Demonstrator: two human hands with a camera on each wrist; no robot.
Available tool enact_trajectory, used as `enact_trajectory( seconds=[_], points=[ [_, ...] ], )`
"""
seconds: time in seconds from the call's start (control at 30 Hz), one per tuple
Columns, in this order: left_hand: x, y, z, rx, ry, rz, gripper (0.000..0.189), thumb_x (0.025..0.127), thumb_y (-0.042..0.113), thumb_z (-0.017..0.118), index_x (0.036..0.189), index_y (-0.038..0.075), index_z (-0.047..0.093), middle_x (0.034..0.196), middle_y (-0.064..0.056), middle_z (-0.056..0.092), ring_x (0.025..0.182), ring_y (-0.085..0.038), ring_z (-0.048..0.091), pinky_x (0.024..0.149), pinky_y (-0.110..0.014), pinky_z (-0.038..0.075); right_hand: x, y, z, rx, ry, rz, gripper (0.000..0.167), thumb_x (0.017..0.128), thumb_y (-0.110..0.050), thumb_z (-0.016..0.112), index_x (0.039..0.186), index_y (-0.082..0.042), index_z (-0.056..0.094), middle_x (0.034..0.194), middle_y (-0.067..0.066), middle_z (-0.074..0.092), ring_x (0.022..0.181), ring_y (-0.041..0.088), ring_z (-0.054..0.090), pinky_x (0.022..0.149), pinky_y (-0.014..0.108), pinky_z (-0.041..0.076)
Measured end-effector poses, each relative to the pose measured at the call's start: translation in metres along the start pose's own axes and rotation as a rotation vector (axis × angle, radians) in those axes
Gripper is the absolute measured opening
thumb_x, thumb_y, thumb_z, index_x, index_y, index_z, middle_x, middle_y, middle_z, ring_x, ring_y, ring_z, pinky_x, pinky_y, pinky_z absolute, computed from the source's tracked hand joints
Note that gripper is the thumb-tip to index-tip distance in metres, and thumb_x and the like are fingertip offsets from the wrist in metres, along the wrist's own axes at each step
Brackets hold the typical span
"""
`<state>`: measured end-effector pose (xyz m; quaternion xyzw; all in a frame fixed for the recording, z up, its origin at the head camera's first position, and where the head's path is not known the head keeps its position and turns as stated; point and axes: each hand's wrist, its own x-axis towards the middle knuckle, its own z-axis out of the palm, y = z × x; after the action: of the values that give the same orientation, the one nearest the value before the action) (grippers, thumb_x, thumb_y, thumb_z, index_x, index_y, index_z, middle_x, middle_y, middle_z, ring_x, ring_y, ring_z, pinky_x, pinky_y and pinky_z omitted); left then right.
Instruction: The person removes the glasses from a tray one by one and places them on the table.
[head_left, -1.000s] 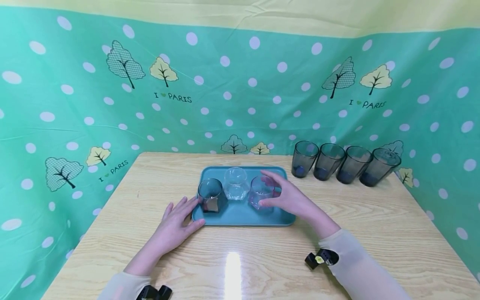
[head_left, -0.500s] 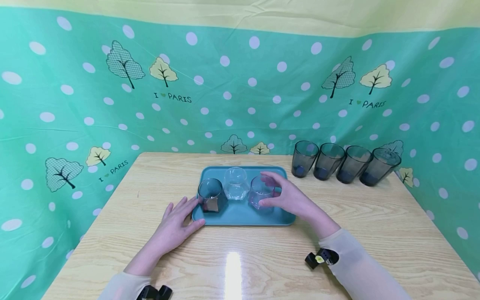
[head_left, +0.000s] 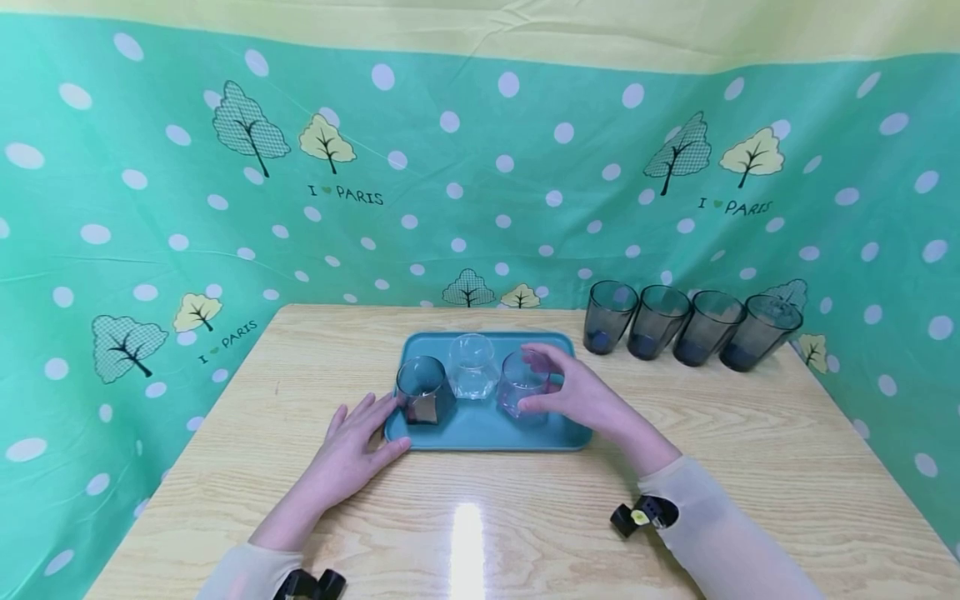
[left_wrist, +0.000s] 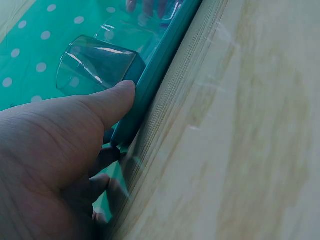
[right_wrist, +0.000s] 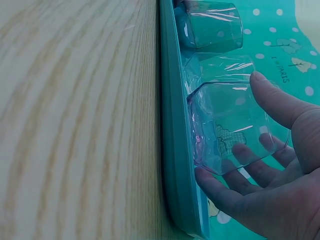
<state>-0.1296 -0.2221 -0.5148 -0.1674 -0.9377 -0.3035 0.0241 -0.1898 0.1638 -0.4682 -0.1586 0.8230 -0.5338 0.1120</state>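
Gripping pink-tinted glass (head_left: 517,392): right hand (head_left: 576,395), fingers curled; left hand (head_left: 348,454) touching tray (head_left: 491,437), fingers spread.

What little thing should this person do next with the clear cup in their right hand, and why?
Perhaps loosen the grip of the right hand on the clear cup: it seems to sit upright on the blue tray, while the left hand rests against the tray's edge.
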Motion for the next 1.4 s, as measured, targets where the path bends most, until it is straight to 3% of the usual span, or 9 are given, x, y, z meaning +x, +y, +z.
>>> enact_trajectory(
  seconds=[1.4],
  points=[
    [0.0006, -0.0032, 0.0018, -0.006, -0.006, -0.005, 0.077, 0.107, 0.045, 0.075, 0.167, 0.006, 0.048, 0.169, -0.019, 0.049, 0.162, -0.052, 0.029, 0.128, -0.076, 0.003, 0.0012, 0.0006, -0.0032, 0.038, 0.049, 0.039, 0.083, 0.09, -0.022, 0.096, 0.162, -0.014, 0.054, 0.158, 0.012, 0.058, 0.148, 0.035, 0.052, 0.119, 0.055, 0.049]
  ],
)
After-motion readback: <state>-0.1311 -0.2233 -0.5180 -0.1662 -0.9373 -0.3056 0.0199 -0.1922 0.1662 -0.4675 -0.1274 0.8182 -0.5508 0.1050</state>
